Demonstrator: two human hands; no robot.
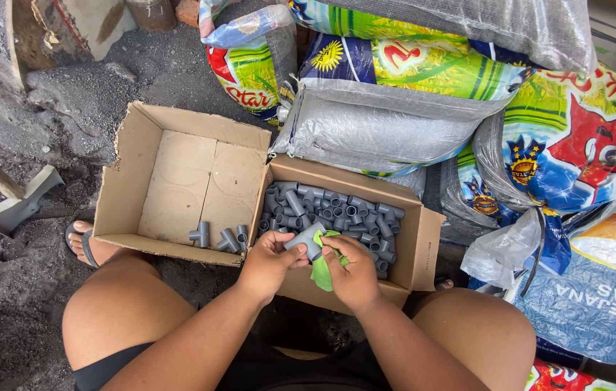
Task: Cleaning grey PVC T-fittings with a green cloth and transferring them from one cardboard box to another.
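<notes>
Above the full box (pixel 409 239) at its 6 o'clock edge, left hand (pixel 268 264) fingers pinch a grey pipe fitting (pixel 306 239); right hand (pixel 351 275) grips a green cloth (pixel 322 269) against it. Hard rubbing could pop it loose onto the gritty ground (pixel 69 108).

Two open cardboard boxes (pixel 178 174) front colourful printed sacks (pixel 395 80) (stacked behind).

two cardboard boxes sit side by side before the knees: the left box (pixel 178 181) has three pipe fittings (pixel 220 237) in its near right corner, the right box (pixel 424 239) is heaped with pipe fittings (pixel 337 206). filled sacks (pixel 395 108) lie behind and right of them, a trowel (pixel 15 203) far left.
</notes>
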